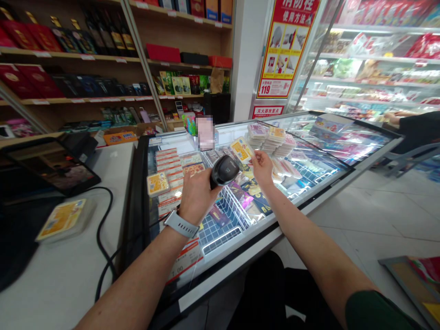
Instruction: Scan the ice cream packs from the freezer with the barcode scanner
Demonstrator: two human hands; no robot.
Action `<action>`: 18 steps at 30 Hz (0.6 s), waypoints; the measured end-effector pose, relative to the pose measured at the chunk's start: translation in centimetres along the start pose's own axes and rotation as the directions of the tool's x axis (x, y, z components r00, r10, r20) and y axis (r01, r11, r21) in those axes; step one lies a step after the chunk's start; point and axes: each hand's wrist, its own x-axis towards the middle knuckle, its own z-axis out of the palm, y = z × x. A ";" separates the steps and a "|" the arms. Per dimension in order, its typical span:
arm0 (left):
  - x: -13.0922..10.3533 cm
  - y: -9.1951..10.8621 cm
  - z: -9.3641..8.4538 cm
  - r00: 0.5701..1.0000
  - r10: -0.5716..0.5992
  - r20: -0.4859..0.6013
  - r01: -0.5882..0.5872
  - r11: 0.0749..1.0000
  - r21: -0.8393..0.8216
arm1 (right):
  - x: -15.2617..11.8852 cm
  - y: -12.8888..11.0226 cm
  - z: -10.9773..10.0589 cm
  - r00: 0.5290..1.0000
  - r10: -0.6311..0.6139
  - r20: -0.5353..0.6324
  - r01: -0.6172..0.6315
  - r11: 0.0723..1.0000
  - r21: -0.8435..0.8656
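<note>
My left hand point(194, 192), with a grey watch strap at the wrist, is closed round the handle of a black barcode scanner point(225, 170). Its head points away from me, toward a flat clear pack with a yellow label point(242, 150). That pack is tilted up, pinched at its right edge by my right hand point(263, 168). Both hands are above the glass-topped chest freezer point(220, 293). Behind my right hand stand stacked packs with purple and yellow labels point(271, 135). Another yellow-labelled pack point(158, 184) lies on the glass left of the scanner.
More yellow-labelled packs point(63, 220) sit on the white counter point(99, 169) at left, beside a tablet-like screen point(51, 160). A black cable point(103, 229) loops down there. Price tags line the freezer glass. Shelves of bottles and boxes point(103, 34) rise behind; a person's arm point(398, 118) shows far right.
</note>
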 end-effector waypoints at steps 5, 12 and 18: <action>0.0 0.1 -0.1 1.000 0.000 -0.004 0.000 1.000 -0.013 | -0.1 -0.3 0.1 1.000 0.009 0.002 -0.009 1.000 0.012; -0.2 0.1 -0.2 1.000 0.001 -0.021 -0.002 0.999 -0.042 | -0.5 -0.9 0.4 0.998 0.054 0.029 -0.055 0.998 0.031; -0.3 0.3 -0.7 0.999 0.013 -0.039 -0.016 0.998 -0.065 | -1.2 -2.5 1.9 0.947 0.278 0.158 -0.299 0.946 0.124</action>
